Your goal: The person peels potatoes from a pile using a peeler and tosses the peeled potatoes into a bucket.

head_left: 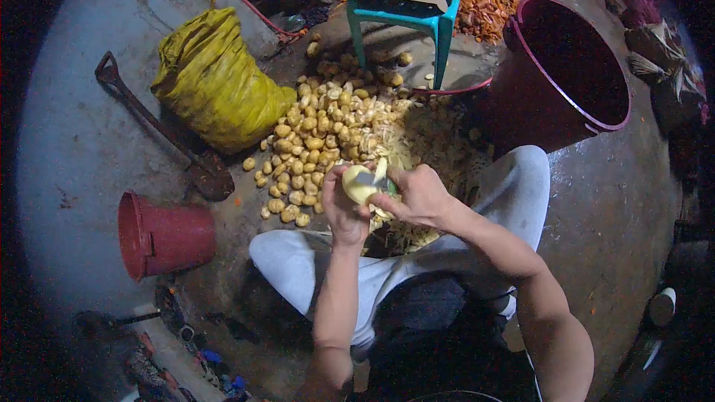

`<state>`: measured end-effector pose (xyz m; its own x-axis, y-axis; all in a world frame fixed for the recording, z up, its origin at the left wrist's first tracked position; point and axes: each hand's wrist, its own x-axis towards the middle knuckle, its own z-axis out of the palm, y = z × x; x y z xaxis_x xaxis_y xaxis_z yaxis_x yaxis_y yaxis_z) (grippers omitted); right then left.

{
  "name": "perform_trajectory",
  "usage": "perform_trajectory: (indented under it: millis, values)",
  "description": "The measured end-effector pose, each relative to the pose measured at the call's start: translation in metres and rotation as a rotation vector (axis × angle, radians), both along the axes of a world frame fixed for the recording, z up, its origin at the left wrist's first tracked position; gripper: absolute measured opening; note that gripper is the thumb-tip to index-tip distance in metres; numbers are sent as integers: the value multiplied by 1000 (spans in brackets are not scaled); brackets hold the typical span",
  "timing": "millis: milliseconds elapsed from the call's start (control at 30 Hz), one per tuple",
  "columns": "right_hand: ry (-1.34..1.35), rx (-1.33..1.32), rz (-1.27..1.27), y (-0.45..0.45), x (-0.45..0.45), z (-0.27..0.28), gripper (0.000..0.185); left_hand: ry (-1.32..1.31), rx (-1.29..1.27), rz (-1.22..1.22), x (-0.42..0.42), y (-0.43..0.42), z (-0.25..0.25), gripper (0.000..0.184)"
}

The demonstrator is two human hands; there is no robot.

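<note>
My left hand (345,205) is closed around a pale, peeled-looking potato (359,187), held up above my crossed legs. In my right hand (422,197) is a knife, its grey blade (365,179) lying against the potato and most of its handle hidden by my fingers. A strip of peel (380,169) stands up beside the blade. Just beyond my hands spreads a heap of unpeeled potatoes (313,141). Pale peelings (406,242) lie on the floor below my hands and between my legs.
A yellow sack (216,82) and a shovel (156,123) lie at the left, near a red bucket (175,234). At the right stands a large maroon bin (514,97). A green stool (402,18) bears cardboard and a phone; carrots (488,0) are heaped behind it.
</note>
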<state>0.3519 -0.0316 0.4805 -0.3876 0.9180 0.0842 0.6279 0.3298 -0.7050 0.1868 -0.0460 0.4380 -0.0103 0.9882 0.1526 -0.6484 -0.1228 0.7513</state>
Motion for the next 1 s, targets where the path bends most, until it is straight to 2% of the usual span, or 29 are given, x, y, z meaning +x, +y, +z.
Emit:
perform_trajectory:
  millis: [100,167,267,400,500,600,667,700,767,833,900,1000]
  values:
    - [115,-59,-48,6,3,-5,62,31,-63,29,-4,-2,-8,75]
    - [172,-112,-97,8,4,-7,66,-11,-136,72,-3,-2,-9,59]
    - [139,-14,-64,10,10,-12,71,-15,-82,97,-4,-2,-16,49]
    - [63,58,-61,11,10,-13,75,14,-26,62,-3,0,-11,48]
    - [77,14,-51,8,8,-8,68,104,-9,116,-3,-1,-15,49]
    - [18,25,-49,4,2,-4,61,124,58,157,-2,-2,-12,42]
    - [79,-1,-10,4,-1,-12,52,-37,-133,77,0,-2,-11,33]
    - [77,-2,-8,7,-2,-18,52,-39,-134,80,0,0,-11,33]
    - [484,-164,-144,16,-4,-36,55,-219,-301,84,-3,3,-15,28]
    - [558,-468,-224,34,1,-47,59,-241,-408,88,-16,5,-23,29]
    - [631,-552,-234,44,7,-50,61,-298,-469,7,-23,9,-18,30]
    - [629,-673,-207,58,10,-73,62,-286,-460,11,-30,7,-14,37]
